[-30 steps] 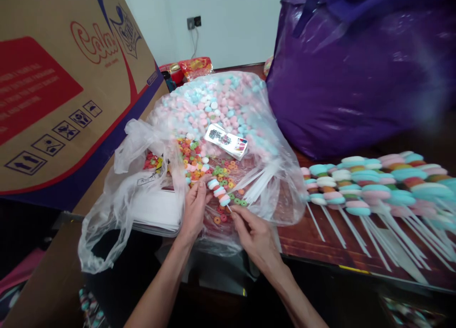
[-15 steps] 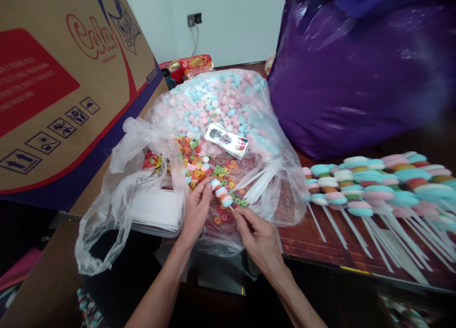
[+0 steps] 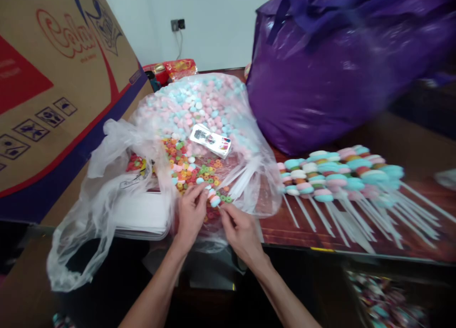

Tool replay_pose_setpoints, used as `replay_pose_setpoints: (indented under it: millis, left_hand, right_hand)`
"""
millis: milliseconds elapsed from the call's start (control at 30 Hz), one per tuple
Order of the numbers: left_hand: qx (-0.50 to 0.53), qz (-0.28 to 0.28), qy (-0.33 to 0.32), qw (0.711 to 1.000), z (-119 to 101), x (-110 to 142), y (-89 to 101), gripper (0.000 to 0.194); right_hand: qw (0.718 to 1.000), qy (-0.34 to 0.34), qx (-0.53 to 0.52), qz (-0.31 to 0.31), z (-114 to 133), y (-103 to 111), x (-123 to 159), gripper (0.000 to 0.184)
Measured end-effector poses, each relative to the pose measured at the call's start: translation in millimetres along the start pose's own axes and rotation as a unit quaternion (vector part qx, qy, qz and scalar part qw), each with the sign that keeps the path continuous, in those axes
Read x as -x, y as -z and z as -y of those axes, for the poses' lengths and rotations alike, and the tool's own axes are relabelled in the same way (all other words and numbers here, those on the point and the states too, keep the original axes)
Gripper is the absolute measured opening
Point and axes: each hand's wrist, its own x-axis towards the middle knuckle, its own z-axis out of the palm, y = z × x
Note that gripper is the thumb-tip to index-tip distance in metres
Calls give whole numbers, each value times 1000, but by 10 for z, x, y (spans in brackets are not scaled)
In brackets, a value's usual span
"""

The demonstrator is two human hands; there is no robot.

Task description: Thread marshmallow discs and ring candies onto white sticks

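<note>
Between my hands is a marshmallow skewer point(image 3: 214, 200), with pink, white and light-blue pieces on a thin white stick. My left hand point(image 3: 190, 211) is closed at the upper end of the skewer, its fingertips partly hiding the candy there. The lower part of the stick is pinched between the thumb and fingers of my right hand point(image 3: 240, 228). Just beyond my left fingertips shows a light-blue marshmallow point(image 3: 200, 180). Loose ring gummies point(image 3: 174, 149) in red, orange, yellow and green lie close by on clear plastic. White sticks point(image 3: 245, 176) fan out beyond my right hand.
A large clear bag of marshmallows point(image 3: 228, 95) bears a stack of printed cards point(image 3: 210, 139). Filled skewers point(image 3: 335, 180) lie piled at right, before a purple bag point(image 3: 320, 76). At left stand a cardboard box point(image 3: 71, 81), a crumpled plastic bag point(image 3: 71, 261) and a tray of white slips point(image 3: 142, 211).
The view has turned to the right, so the things on the table appear further left. My left fingers now cover more of the skewer's upper end. My right hand still pinches the stick.
</note>
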Motion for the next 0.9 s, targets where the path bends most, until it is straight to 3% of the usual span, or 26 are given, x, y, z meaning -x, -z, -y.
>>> replay_pose_setpoints:
  millis: [167, 300, 400, 500, 600, 733, 800, 900]
  left_hand:
    - [16, 5, 26, 1000, 47, 11, 2, 30]
    - [39, 39, 85, 995, 76, 7, 5, 48]
    - [59, 42, 86, 994, 63, 25, 18, 63]
    - [94, 43, 89, 991, 67, 37, 39, 75]
    - [88, 37, 120, 988, 124, 30, 54, 73]
    - [77, 48, 119, 989, 210, 15, 46, 67]
    - [74, 46, 108, 990, 223, 13, 38, 63]
    - [73, 38, 114, 990, 215, 12, 31, 60]
  right_hand:
    - [1000, -2, -2, -10, 27, -36, 7, 26]
    - [1000, 13, 14, -19, 31, -50, 14, 27]
    - [998, 30, 41, -28, 34, 72, 23, 28]
    - [992, 46, 87, -77, 2, 432, 8, 28]
    - [975, 30, 167, -145, -104, 997, -48, 25]
    - [915, -9, 319, -246, -380, 1701, -153, 26]
    - [891, -35, 389, -229, -517, 1906, -189, 29]
    - [875, -48, 426, -224, -541, 2013, -217, 28]
